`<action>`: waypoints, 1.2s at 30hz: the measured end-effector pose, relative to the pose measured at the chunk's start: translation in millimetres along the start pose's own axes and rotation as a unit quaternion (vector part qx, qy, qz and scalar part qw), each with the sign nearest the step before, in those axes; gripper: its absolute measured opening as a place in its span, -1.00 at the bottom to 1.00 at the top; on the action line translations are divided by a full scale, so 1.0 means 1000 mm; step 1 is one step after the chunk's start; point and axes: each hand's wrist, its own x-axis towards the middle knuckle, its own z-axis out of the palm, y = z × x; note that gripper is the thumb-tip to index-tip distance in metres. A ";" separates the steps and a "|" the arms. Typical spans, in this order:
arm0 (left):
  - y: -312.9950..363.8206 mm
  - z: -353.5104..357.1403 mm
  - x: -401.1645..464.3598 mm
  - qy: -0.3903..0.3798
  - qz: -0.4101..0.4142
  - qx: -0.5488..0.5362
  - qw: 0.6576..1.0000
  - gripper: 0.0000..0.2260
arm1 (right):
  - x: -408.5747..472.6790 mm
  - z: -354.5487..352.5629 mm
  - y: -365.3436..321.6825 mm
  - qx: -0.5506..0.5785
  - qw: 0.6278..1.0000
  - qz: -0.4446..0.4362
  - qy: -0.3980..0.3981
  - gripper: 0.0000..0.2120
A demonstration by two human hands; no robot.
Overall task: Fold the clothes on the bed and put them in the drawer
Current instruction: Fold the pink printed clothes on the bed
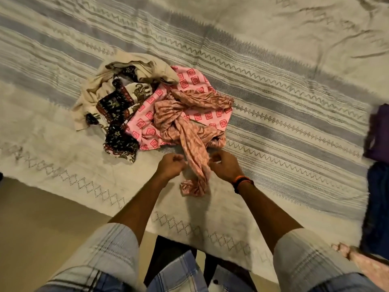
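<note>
Head view, looking down at a bed covered with a cream woven bedspread [273, 49] with grey stripes and zigzag stitching. A pile of unfolded clothes sits on it near the front edge. The pile: a plain beige cloth [99, 87] at the left and back, a dark maroon and cream printed fabric [117, 123] with floral and animal motifs, a pink garment with red square prints [195, 81], and on top a salmon-pink patterned garment [185, 114], twisted and rope-like. One bunched end of the salmon garment trails out of the pile toward the person and lies on the bedspread between the two hands.

Left hand [171, 165] is just left of that trailing strip, fingers curled at its edge; whether they actually pinch the fabric I cannot tell. Right hand [225, 166] is on the strip's right side, fingers curled, thumb and fingertips meeting at the cloth edge; looks like a pinch, a bit blurred. Right wrist has an orange and black wristband [242, 181]. Both forearms come out of rolled light plaid shirt sleeves [111, 249].

At the far right edge of the bed: a purple cloth [379, 131] and below it a dark blue cloth [379, 207], both well apart from the pile. Beige floor [42, 218] at lower left.
</note>
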 end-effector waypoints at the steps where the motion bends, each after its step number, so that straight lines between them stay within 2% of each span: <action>1: 0.004 -0.001 0.015 -0.004 -0.001 0.003 1.000 -0.82 | 0.014 0.002 -0.003 0.001 1.000 0.008 -0.006 -0.68; 4: 0.017 0.001 0.040 -0.009 -0.004 0.015 1.000 -0.73 | 0.035 0.006 -0.009 0.004 1.000 0.013 -0.015 -0.71; 7: 0.031 0.006 0.061 0.020 -0.019 0.014 1.000 -0.62 | 0.053 0.006 -0.016 0.003 1.000 0.013 -0.020 -0.72; 12: 0.053 0.018 0.073 0.077 -0.024 -0.061 0.995 -0.63 | 0.075 0.004 -0.020 0.009 1.000 0.012 -0.012 -0.74; 16: 0.078 0.019 0.055 0.040 0.018 -0.093 0.995 -0.72 | 0.074 -0.013 -0.030 0.068 0.997 0.014 0.043 -0.75; 20: 0.097 0.015 0.013 -0.038 0.085 -0.125 0.988 -0.75 | 0.058 -0.032 -0.042 0.154 0.985 0.030 0.074 -0.56; 23: 0.096 0.015 -0.022 -0.160 0.144 -0.103 0.971 -0.75 | 0.040 -0.046 -0.057 0.308 0.949 0.068 -0.009 -0.48; 25: 0.091 0.015 -0.040 -0.209 0.173 -0.051 0.961 -0.69 | 0.026 -0.053 -0.064 0.407 0.905 0.095 -0.079 -0.62; 27: 0.083 0.014 -0.063 -0.238 0.169 -0.011 0.957 -0.68 | 0.007 -0.055 -0.067 0.445 0.887 0.067 -0.099 -0.86; 28: 0.081 0.013 -0.079 -0.247 0.166 0.002 0.955 -0.71 | -0.004 -0.057 -0.066 0.446 0.889 0.051 -0.093 -0.91; 30: 0.076 0.013 -0.100 -0.277 0.152 0.020 0.948 -0.84 | -0.017 -0.063 -0.066 0.484 0.867 0.035 -0.113 -0.95; 33: 0.063 0.012 -0.130 -0.250 0.150 0.061 0.955 -0.68 | -0.053 -0.079 -0.072 0.549 0.821 -0.015 -0.154 -0.75; 35: 0.056 0.011 -0.140 -0.178 0.168 0.062 0.968 -0.77 | -0.069 -0.088 -0.073 0.564 0.810 -0.054 -0.149 -0.53; 36: 0.055 0.012 -0.148 -0.130 0.179 0.041 0.974 -0.78 | -0.081 -0.095 -0.072 0.563 0.810 -0.077 -0.145 -0.51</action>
